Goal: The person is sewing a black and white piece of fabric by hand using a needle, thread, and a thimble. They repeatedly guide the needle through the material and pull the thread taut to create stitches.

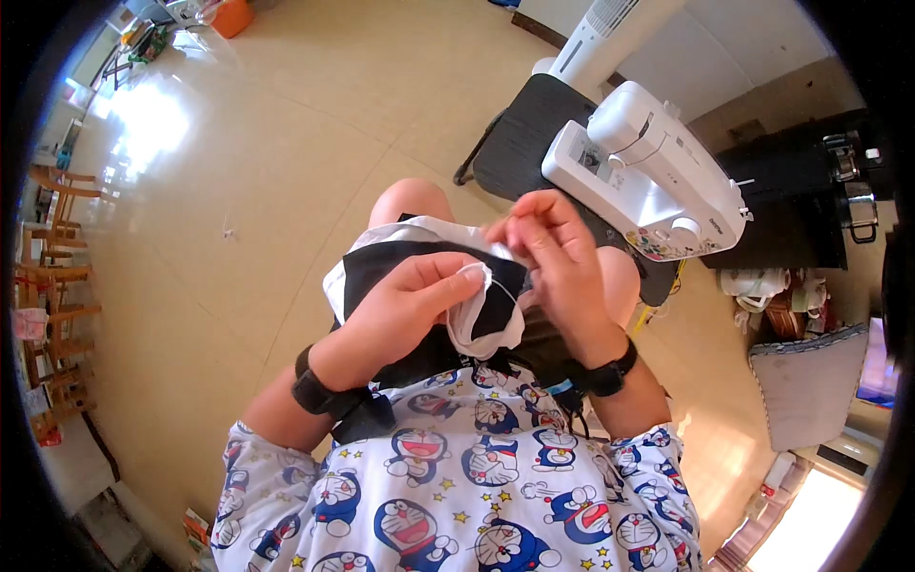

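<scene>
My left hand pinches the edge of a white cloth between thumb and fingers, above my lap. Black fabric lies under and around it, with more white cloth along its far side. To the right and slightly farther away, my right hand is closed, thumb against fingertips. Whatever sits in that pinch is too small and blurred to make out. A thin pale line, like thread, curves over the black fabric between the hands. Dark bands circle both wrists.
A white sewing machine stands on a black stool or small table beyond my right knee. Farther right are a dark cabinet and a grey padded chair back. Wooden chairs line the left; an orange bucket stands far off.
</scene>
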Motion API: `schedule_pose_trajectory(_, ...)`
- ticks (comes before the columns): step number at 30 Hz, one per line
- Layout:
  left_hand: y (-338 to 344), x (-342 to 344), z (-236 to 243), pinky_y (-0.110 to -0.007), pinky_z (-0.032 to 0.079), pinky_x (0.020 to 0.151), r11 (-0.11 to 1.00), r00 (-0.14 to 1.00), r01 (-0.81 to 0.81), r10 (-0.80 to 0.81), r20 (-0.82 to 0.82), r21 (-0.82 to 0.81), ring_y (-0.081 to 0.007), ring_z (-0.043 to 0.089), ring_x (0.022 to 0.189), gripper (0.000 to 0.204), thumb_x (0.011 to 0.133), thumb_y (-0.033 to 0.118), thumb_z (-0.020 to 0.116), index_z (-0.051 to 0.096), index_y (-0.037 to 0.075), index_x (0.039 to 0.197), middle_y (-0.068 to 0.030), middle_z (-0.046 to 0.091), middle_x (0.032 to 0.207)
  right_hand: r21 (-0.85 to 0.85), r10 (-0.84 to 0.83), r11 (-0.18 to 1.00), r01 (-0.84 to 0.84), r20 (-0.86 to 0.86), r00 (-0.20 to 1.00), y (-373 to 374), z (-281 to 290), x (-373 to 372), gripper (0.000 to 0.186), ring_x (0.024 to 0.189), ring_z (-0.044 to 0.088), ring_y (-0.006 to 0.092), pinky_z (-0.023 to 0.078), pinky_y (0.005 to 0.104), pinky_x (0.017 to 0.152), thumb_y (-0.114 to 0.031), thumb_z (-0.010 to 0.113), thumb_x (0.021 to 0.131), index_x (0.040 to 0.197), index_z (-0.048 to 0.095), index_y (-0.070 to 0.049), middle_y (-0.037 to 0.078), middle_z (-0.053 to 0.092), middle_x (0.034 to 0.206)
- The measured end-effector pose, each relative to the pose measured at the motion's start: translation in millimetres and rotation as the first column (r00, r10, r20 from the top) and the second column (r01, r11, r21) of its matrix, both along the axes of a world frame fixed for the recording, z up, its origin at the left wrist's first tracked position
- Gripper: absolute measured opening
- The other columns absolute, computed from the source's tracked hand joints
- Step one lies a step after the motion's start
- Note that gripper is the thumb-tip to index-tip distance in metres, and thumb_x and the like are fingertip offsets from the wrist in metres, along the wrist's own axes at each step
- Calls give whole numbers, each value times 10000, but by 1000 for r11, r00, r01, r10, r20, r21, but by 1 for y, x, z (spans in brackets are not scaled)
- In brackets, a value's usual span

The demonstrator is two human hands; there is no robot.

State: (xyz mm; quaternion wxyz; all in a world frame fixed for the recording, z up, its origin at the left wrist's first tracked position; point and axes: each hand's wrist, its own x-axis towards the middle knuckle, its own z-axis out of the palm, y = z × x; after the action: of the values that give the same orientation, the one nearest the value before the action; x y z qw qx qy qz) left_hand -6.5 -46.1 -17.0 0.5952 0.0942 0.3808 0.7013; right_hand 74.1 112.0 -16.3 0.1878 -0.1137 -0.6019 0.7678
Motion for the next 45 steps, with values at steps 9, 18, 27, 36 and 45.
schedule_pose_trajectory(9, -15, -41, 83, -205, 439, 623, 937, 947, 263, -296, -123, -228, -71, 552, 718, 194, 880, 146, 515, 591, -31, 908, -25, 604, 810, -133, 138, 977, -168, -207, 968, -34, 44, 17, 96, 659, 468, 83, 410, 227, 668, -125, 432, 924, 993, 461, -65, 0, 449, 716)
schedule_pose_trajectory(18, 0, -73, 17, -178, 405, 631, 941, 704, 99, -297, -646, -324, -47, 477, 672, 234, 902, 198, 493, 579, -18, 927, 22, 527, 710, -226, 242, 923, -312, -292, 925, -24, 5, -4, 106, 657, 436, 101, 393, 239, 644, -91, 415, 927, 984, 478, -28, 6, 443, 707)
schedule_pose_trajectory(27, -12, -89, 42, -166, 410, 625, 884, 657, 283, -461, -597, -371, -11, 476, 728, 188, 915, 166, 464, 549, -1, 936, 48, 522, 759, 263, 629, 748, -610, 12, 777, -15, 46, -2, 90, 724, 496, 70, 383, 208, 629, -65, 472, 879, 887, 553, -25, 9, 552, 786)
schedule_pose_trajectory(36, -6, -39, -1, -198, 447, 589, 964, 968, 233, -242, -61, -130, -64, 558, 712, 224, 916, 191, 461, 573, 7, 972, -15, 599, 848, -154, 380, 922, -356, 168, 910, -9, 23, 24, 162, 586, 355, 14, 278, 154, 523, -105, 452, 906, 1012, 548, -28, -66, 414, 677)
schedule_pose_trajectory(45, 3, -13, -12, -235, 489, 641, 997, 986, 73, -70, 154, -14, -101, 597, 728, 128, 874, 136, 537, 575, 19, 911, -35, 623, 833, 506, -15, 852, -136, 284, 959, -5, 32, 42, 77, 564, 483, 97, 375, 236, 503, -80, 543, 822, 874, 547, -23, 26, 528, 616)
